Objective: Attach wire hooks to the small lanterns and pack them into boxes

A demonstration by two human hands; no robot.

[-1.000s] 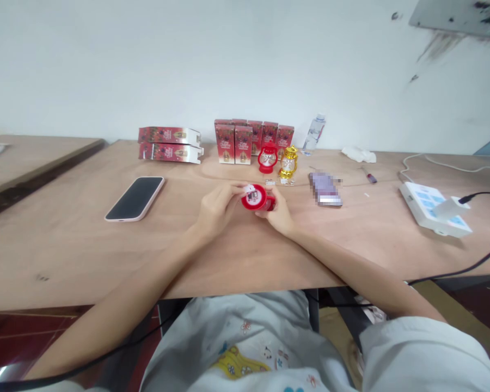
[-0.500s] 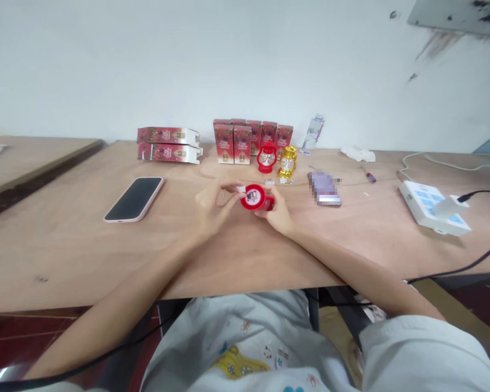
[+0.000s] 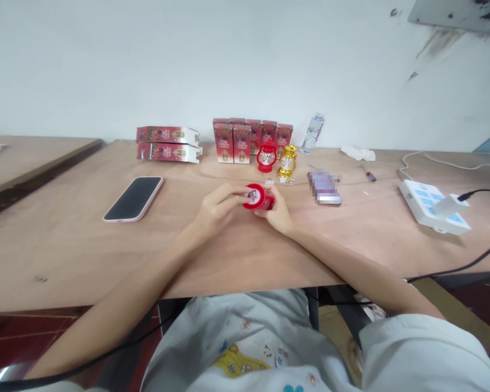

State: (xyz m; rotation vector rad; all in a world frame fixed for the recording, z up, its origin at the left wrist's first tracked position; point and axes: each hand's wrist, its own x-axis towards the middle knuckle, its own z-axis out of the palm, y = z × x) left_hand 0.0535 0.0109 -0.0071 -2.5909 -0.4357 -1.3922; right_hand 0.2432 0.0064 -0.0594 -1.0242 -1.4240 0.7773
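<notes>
My right hand point(image 3: 278, 211) is wrapped round a small red lantern point(image 3: 263, 202), tipped on its side with its base turned toward my left hand. The base has a red rim, a white disc and a dark opening with metal parts. My left hand point(image 3: 219, 207) is closed in a pinch, its fingertips over the opening at the left of the base. Whatever those fingers pinch is hidden. Just beyond stand another red lantern point(image 3: 267, 158) and a gold lantern point(image 3: 287, 161), with small clear and white bits point(image 3: 269, 181) lying in front.
Red printed boxes point(image 3: 242, 144) stand upright at the back; two more boxes point(image 3: 167, 152) lie stacked left. A black-screened phone point(image 3: 134, 199), a second phone point(image 3: 325, 188), a bottle point(image 3: 312, 133), tissue point(image 3: 358, 153), a small screwdriver-like tool point(image 3: 369, 175) and a white power strip point(image 3: 430, 207) lie around.
My left hand has moved slightly right, its fingers coming together at the lantern's base. The small white piece seen at its fingertips is now hidden. My right hand stays in place.
</notes>
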